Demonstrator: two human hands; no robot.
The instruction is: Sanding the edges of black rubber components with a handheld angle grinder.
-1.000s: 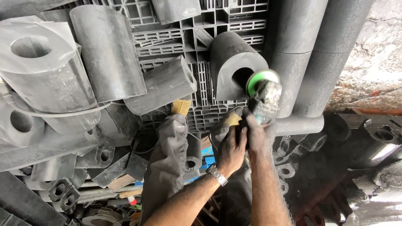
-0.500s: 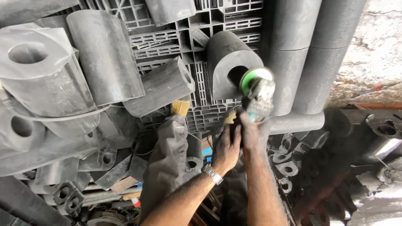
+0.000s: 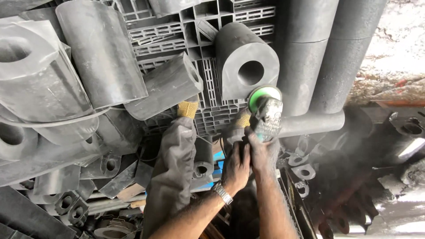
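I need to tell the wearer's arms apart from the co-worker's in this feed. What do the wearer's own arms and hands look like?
Both forearms are bare, with no sleeves or gloves. The left hand has a silver metal-link wristwatch at the wrist; the right hand wears nothing. Both are dusted with dark grime. The grey sleeve with a yellow glove belongs to someone else.

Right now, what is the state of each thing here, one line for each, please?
angle grinder: held in both hands, green disc at the block's lower edge
left hand: gripping the grinder body
right hand: gripping the grinder body
holed rubber block: lying on the pallet, bore facing the camera
grey plastic pallet: flat under the blocks
wristwatch: on the left wrist
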